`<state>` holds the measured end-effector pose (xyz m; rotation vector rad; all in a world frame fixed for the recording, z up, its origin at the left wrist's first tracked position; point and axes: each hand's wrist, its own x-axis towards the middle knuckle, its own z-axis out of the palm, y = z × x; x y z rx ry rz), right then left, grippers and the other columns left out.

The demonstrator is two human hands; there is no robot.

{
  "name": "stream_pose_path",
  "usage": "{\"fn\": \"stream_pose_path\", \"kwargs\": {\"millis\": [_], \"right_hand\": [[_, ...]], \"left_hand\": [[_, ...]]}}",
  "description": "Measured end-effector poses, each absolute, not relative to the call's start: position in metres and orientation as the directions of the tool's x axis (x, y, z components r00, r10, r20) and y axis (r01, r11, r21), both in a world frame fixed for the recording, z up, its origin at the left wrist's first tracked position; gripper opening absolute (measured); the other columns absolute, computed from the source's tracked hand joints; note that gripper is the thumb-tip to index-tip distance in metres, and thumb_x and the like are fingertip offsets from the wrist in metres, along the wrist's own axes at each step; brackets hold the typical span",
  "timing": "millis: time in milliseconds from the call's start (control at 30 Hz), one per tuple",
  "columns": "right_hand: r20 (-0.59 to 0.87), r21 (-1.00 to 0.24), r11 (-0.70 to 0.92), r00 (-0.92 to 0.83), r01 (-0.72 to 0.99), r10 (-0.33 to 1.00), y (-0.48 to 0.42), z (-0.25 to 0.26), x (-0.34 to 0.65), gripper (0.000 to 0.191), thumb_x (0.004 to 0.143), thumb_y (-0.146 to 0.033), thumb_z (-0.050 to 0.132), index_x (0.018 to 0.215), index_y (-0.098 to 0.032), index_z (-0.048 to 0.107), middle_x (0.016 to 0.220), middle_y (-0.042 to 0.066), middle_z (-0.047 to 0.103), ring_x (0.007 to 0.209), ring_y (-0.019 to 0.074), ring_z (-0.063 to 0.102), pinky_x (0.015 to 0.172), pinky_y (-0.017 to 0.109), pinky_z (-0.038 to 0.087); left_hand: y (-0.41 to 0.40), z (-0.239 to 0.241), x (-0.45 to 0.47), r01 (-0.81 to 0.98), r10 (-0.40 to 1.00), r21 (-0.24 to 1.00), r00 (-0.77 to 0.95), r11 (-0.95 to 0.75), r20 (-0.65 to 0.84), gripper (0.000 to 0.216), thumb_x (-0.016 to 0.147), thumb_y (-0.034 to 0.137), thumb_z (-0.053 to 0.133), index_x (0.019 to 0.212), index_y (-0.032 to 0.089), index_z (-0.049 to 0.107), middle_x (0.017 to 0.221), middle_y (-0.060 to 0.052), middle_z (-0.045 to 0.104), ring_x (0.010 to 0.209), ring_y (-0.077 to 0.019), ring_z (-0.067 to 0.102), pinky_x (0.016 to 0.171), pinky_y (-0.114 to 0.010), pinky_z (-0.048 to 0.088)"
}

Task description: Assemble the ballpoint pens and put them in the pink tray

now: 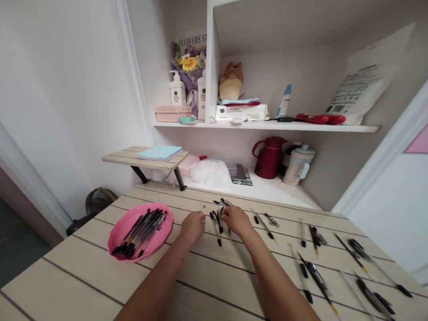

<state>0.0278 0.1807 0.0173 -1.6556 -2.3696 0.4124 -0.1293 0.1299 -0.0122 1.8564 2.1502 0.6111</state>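
My left hand [194, 226] is closed above the table just left of a small group of taken-apart pen pieces; whatever its fingers may hold is hidden. Over the same group, my right hand [236, 220] pinches at a dark pen part [221, 214] with thumb and forefinger. Beside it lies a clear pen barrel [216, 228] with a black end. A pink scalloped plate [113, 228] on the left carries a pile of black pens [143, 232]. To the right, more pen parts [267, 227] lie spread in small groups: clear barrels, black caps and refills with yellow ends.
A small raised stand [125, 154] bearing blue paper [161, 153] is at the back left. Behind the slatted table [207, 285] are a plastic bag [210, 173], a red jug [269, 158] and a pale lidded cup [298, 166]. A white shelf [294, 126] runs above.
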Motion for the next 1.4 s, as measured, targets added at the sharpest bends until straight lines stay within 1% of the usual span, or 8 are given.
{"fn": "stream_pose_path", "kwargs": {"millis": [200,400,600,767,967,1067,1167,1400], "right_hand": [[-0.043,-0.297,0.331,-0.359,0.895,0.932,0.173,0.015,0.021,0.015,0.07,-0.024,0.055,0.075,-0.019,0.068,0.085,0.009,0.068,0.082,0.0216,0.062,0.063,0.025,0.04],[-0.045,-0.241,0.342,-0.362,0.908,0.931,0.159,0.014,0.008,0.023,0.071,-0.028,0.055,0.087,-0.015,0.065,0.092,0.014,0.067,0.086,0.0251,0.062,0.067,0.03,0.044],[-0.025,-0.199,0.37,-0.382,0.907,0.924,0.134,0.009,-0.014,0.022,0.075,-0.016,0.049,0.09,-0.012,0.065,0.093,0.017,0.066,0.083,0.0256,0.063,0.067,0.033,0.045],[0.034,-0.31,0.42,-0.432,0.853,0.901,0.121,0.009,-0.026,0.026,0.078,-0.026,0.044,0.086,-0.013,0.065,0.09,0.016,0.066,0.082,0.0249,0.062,0.065,0.031,0.044],[-0.045,-0.438,0.402,-0.467,0.804,0.883,0.145,0.018,-0.009,0.024,0.076,-0.031,0.048,0.075,-0.018,0.067,0.08,0.008,0.068,0.077,0.0192,0.062,0.061,0.023,0.04],[0.021,-0.361,0.273,-0.285,0.892,0.958,0.164,0.024,0.014,0.023,0.076,-0.029,0.048,0.082,-0.018,0.067,0.089,0.011,0.067,0.085,0.0226,0.061,0.066,0.027,0.041],[0.001,-0.278,0.181,-0.188,0.944,0.982,0.174,0.025,0.027,0.021,0.074,-0.025,0.049,0.085,-0.017,0.066,0.091,0.012,0.067,0.087,0.0247,0.061,0.067,0.03,0.042],[-0.109,-0.176,0.275,-0.296,0.945,0.949,0.159,0.013,0.009,0.027,0.066,-0.024,0.06,0.091,-0.014,0.064,0.097,0.015,0.065,0.087,0.0261,0.061,0.068,0.031,0.046]], "left_hand": [[0.123,-0.026,-0.122,0.855,0.979,0.514,-0.162,0.076,0.126,0.018,0.072,0.012,0.049,0.081,0.019,0.064,0.088,-0.006,0.067,0.087,-0.017,0.057,0.076,-0.025,0.037],[0.115,-0.034,-0.124,0.778,0.959,0.625,-0.222,0.067,0.174,0.02,0.073,0.013,0.049,0.086,0.018,0.063,0.091,-0.006,0.067,0.087,-0.0166,0.058,0.077,-0.025,0.038],[0.118,-0.031,-0.134,0.628,0.935,0.773,-0.32,0.088,0.153,0.019,0.074,0.017,0.046,0.083,0.017,0.063,0.078,-0.005,0.068,0.069,-0.0162,0.06,0.065,-0.025,0.041],[0.118,-0.027,-0.138,0.453,0.93,0.887,-0.355,0.085,0.092,0.015,0.066,0.028,0.055,0.059,0.016,0.059,0.059,-0.003,0.063,0.064,-0.0181,0.058,0.057,-0.024,0.039],[0.11,-0.025,-0.137,0.136,0.934,0.985,-0.354,0.104,-0.05,0.026,0.066,0.042,0.052,0.068,0.016,0.052,0.053,0.001,0.058,0.045,-0.012,0.053,0.042,-0.021,0.037],[0.11,-0.024,-0.137,0.046,0.926,0.993,-0.369,0.104,-0.08,0.026,0.064,0.042,0.054,0.07,0.017,0.05,0.052,0.003,0.055,0.04,-0.0087,0.049,0.039,-0.018,0.034],[0.112,-0.025,-0.136,0.01,0.918,0.994,-0.385,0.107,-0.095,0.023,0.062,0.038,0.056,0.067,0.017,0.049,0.047,0.006,0.051,0.034,-0.0056,0.041,0.035,-0.016,0.027],[0.113,-0.027,-0.135,-0.009,0.913,0.994,-0.395,0.107,-0.102,0.02,0.061,0.035,0.056,0.069,0.018,0.049,0.048,0.007,0.05,0.033,-0.0054,0.04,0.034,-0.016,0.025]]}}
